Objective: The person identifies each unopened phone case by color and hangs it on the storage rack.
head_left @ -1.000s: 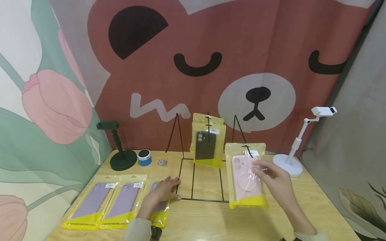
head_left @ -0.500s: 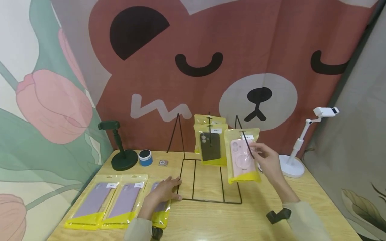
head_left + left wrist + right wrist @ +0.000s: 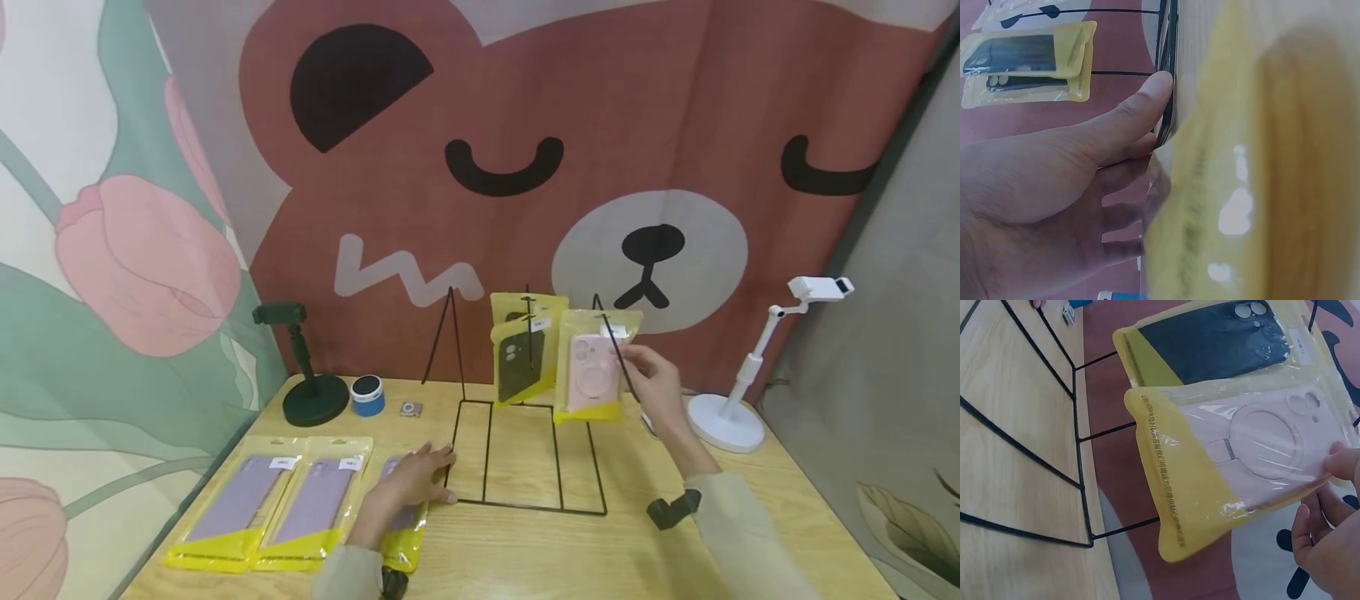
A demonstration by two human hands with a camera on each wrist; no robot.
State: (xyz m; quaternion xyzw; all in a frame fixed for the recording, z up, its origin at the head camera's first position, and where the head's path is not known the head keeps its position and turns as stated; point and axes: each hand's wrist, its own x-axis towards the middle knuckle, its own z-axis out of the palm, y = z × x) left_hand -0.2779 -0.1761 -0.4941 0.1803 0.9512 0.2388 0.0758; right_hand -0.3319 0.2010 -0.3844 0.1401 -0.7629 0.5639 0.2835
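The right hand (image 3: pixel 657 392) is closed in a pinch, thumb in front and fingers behind, on the right edge of the pink-case pack (image 3: pixel 595 371); this pack stands near upright above the base of the black wire rack (image 3: pixel 488 454), one prong crossing its front. Immediately to its left, a black-case pack (image 3: pixel 519 368) hangs turned on the middle prong, a second pack (image 3: pixel 503 305) behind it. The left hand (image 3: pixel 412 482) lies open, fingers extended, with its thumb against the rack's left side. On the tabletop (image 3: pixel 517 554), three purple-case packs (image 3: pixel 306 500) lie flat in a row at left, the third partly hidden by the left hand; behind them stand a dark green stand (image 3: pixel 315 403) and a blue cylinder (image 3: pixel 368 400)
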